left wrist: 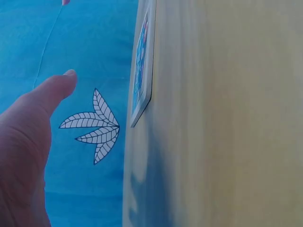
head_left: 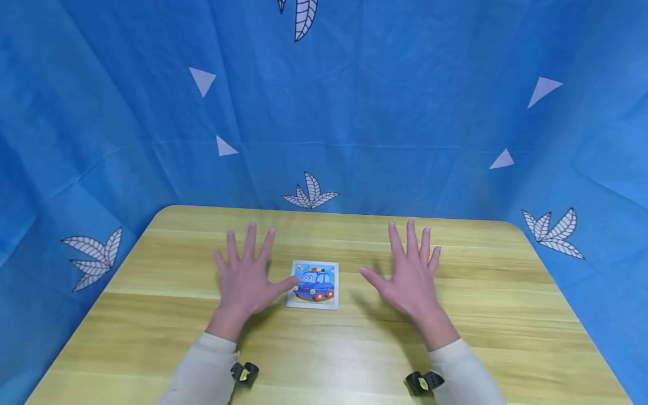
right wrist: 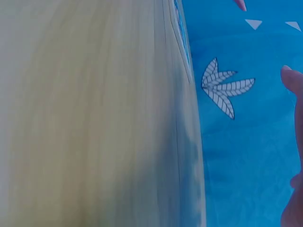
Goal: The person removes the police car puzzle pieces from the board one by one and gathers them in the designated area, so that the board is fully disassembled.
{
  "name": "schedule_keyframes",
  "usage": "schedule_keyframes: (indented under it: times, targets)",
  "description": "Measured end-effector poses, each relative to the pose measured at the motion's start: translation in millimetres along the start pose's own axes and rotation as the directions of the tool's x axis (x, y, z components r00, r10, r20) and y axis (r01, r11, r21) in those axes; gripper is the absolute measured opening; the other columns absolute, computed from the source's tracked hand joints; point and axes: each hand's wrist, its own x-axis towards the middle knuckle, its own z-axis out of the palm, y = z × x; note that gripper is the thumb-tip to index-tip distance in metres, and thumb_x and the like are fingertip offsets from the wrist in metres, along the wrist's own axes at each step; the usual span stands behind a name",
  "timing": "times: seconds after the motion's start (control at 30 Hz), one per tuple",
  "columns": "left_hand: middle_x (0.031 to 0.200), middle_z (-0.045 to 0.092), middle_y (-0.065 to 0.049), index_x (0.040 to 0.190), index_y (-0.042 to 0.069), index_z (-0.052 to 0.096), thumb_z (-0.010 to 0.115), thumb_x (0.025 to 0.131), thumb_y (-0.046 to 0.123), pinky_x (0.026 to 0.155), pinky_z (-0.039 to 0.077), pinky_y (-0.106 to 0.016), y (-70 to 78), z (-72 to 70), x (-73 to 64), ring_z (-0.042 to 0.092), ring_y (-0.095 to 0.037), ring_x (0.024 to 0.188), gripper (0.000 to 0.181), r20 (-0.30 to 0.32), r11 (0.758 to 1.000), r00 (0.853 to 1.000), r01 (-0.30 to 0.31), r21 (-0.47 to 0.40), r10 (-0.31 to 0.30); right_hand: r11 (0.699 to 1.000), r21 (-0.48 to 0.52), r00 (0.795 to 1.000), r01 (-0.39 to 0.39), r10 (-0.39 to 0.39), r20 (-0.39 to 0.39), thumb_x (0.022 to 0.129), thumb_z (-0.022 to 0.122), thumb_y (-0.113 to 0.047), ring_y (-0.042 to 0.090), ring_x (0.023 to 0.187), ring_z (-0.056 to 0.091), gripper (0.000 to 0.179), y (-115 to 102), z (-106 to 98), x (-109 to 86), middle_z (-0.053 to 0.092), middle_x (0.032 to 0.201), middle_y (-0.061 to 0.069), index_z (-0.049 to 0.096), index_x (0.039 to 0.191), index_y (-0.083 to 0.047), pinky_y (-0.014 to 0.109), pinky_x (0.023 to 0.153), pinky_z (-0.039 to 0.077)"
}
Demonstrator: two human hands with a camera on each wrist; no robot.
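Observation:
A square picture puzzle (head_left: 316,284) with a pale frame and a blue cartoon car lies flat near the middle of the table. My left hand (head_left: 248,284) hovers over the wood just left of it, fingers spread, with the thumb tip overlapping the picture's left edge in the head view. Farther to the right, my right hand (head_left: 411,281) is also held above the table with its fingers fanned out and nothing in it. In the left wrist view, the puzzle (left wrist: 143,66) shows edge-on beyond the thumb; only a sliver of the puzzle (right wrist: 181,35) enters the right wrist view.
The wooden table (head_left: 324,349) has rounded far corners. A blue cloth (head_left: 354,101) with white leaf and triangle prints hangs behind and along both sides. Black straps with small devices sit at the left wrist (head_left: 245,372) and right wrist (head_left: 424,382), over light sleeves.

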Motion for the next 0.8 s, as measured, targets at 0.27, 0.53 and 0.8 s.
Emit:
schedule_keyframes:
  times: [0.27, 0.53, 0.8]
  targets:
    - [0.167, -0.002, -0.01, 0.162, 0.03, 0.007, 0.06, 0.072, 0.085, 0.1, 0.018, -0.071, -0.6, 2.4, -4.9, 0.01, -0.051, 0.143, 0.119, 0.047, 0.986, 0.999, 0.02, -0.168, -0.013, 0.988, 0.127, 0.995, 0.091, -0.085, -0.056, 0.08, 0.066, -0.07, 0.037, 0.148, 0.004, 0.1, -20, 18, 9.4, 0.026, 0.158, 0.015, 0.031, 0.158, -0.018, 0.065, 0.108, 0.008]
    - [0.153, 0.031, -0.019, 0.162, 0.025, 0.017, 0.074, 0.073, 0.073, 0.095, 0.028, -0.06, 5.4, 6.7, -7.1, 0.029, -0.044, 0.133, 0.116, 0.084, 0.944, 0.996, 0.036, -0.329, -0.008, 0.949, 0.284, 0.991, 0.137, -0.134, -0.029, 0.082, 0.071, -0.061, 0.03, 0.126, 0.036, 0.092, -43, 36, 17.6, 0.042, 0.137, 0.012, 0.037, 0.155, -0.015, 0.052, 0.1, 0.029]
    - [0.14, 0.041, -0.019, 0.162, 0.019, 0.02, 0.078, 0.07, 0.07, 0.097, 0.031, -0.057, 11.0, 15.1, -10.5, 0.035, -0.038, 0.127, 0.12, 0.139, 0.913, 0.99, 0.059, -0.403, -0.002, 0.886, 0.452, 0.979, 0.099, -0.168, 0.115, 0.083, 0.076, -0.052, 0.029, 0.111, 0.05, 0.086, -62, 48, 21.1, 0.051, 0.123, 0.014, 0.043, 0.15, -0.011, 0.043, 0.084, 0.046]
